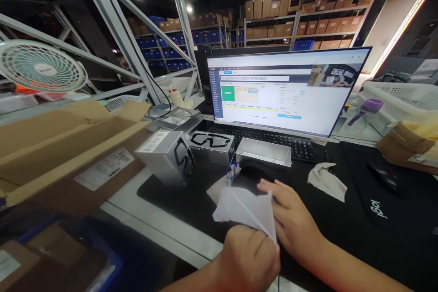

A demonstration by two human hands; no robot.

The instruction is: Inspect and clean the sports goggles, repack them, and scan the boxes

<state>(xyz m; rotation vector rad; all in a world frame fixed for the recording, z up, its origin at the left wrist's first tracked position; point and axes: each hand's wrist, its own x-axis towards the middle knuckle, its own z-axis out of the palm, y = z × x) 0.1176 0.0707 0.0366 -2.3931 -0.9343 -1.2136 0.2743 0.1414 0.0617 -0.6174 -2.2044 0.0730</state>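
My left hand (251, 255) is closed in a fist around the lower edge of a thin white pouch (239, 207), which stands up above the knuckles. My right hand (290, 216) lies against the pouch's right side with its fingers stretched out. Behind the pouch is a grey-beige cloth piece (219, 188) with a blue cord (232, 171). Two silver boxes with a goggles picture, one upright (164, 157) and one lower (214, 148), stand beyond it. An open silver box part (263, 153) sits to their right, in front of the keyboard.
A monitor (260, 96) and keyboard (301, 148) stand at the back. Right are a pale cloth (327, 180), a mouse (382, 177) and a mouse pad (393, 219). Left are an open carton (68, 159), a blue bin (109, 255) and a fan (43, 66).
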